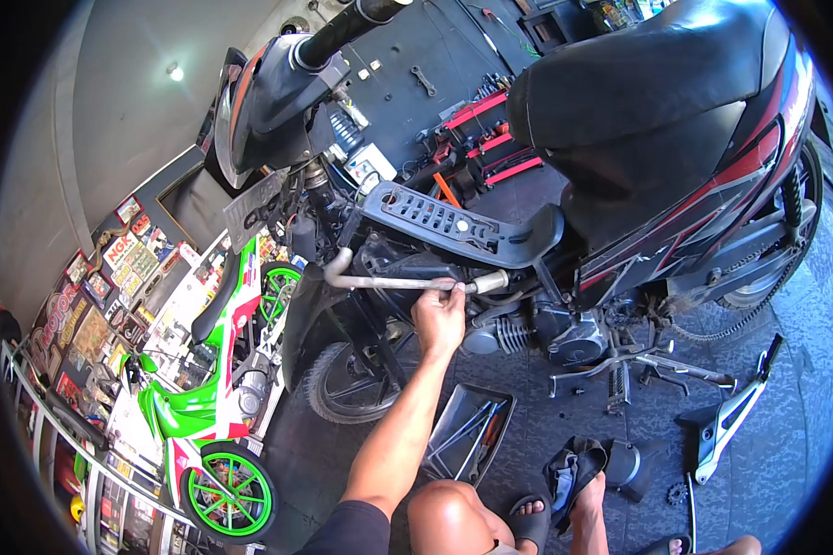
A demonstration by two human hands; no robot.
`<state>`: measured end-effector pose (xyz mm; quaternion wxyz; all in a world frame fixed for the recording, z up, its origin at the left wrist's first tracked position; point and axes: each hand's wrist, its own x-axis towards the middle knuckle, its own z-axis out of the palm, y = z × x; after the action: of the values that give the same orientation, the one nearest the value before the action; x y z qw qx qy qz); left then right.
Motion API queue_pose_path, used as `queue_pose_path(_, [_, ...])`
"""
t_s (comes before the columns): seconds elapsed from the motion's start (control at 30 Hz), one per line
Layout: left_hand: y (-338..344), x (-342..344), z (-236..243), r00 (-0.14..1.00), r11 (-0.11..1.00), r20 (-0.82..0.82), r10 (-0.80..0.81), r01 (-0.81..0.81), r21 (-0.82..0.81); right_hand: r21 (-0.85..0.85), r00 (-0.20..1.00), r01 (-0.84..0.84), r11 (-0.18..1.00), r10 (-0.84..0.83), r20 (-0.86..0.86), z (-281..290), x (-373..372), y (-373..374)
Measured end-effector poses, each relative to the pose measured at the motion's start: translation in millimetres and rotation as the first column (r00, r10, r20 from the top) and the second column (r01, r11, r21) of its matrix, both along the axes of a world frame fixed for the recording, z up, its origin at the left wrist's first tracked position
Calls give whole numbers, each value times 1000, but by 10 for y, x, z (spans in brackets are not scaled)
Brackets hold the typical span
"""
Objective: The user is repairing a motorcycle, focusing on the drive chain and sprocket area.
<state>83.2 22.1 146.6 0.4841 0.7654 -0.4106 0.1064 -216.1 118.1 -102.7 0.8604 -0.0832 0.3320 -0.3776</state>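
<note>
My left hand (440, 321) is closed around a bent metal pipe (379, 282), its thumb and fingers near the wider collar at the right end. The pipe lies almost level in front of the motorbike's engine area and curves up at its left end. Behind it stands a black motorbike (611, 157) with red side trim, its slotted centre piece (444, 222) exposed. Low down, between my feet, my right hand (589, 492) grips a black-and-grey item (569, 470) whose kind I cannot make out; most of its fingers are hidden.
A metal tray (472, 430) of long tools sits on the floor below the engine. To the right lie a silver-and-black bracket (727, 430) and a small sprocket (677, 493). A green motorbike (208, 398) stands at the left, and a red tool rack (491, 139) behind.
</note>
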Motion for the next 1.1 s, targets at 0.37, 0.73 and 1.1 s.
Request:
queue_pose_path(0.37, [-99,14,-150,1000,999,10,-4,4,-52,37,998,9,999,-7,-62,82,-77,5])
queue_pose_path(0.73, [-333,-82,-88,999,958,-32,37,-45,-282,32,997,-9,999,12,-78,142,-108,17])
queue_pose_path(1.1, [-352,-168,-586,673,895,-675,-302,-44,-444,52,998,-46,998,48,-39,-7,64,79])
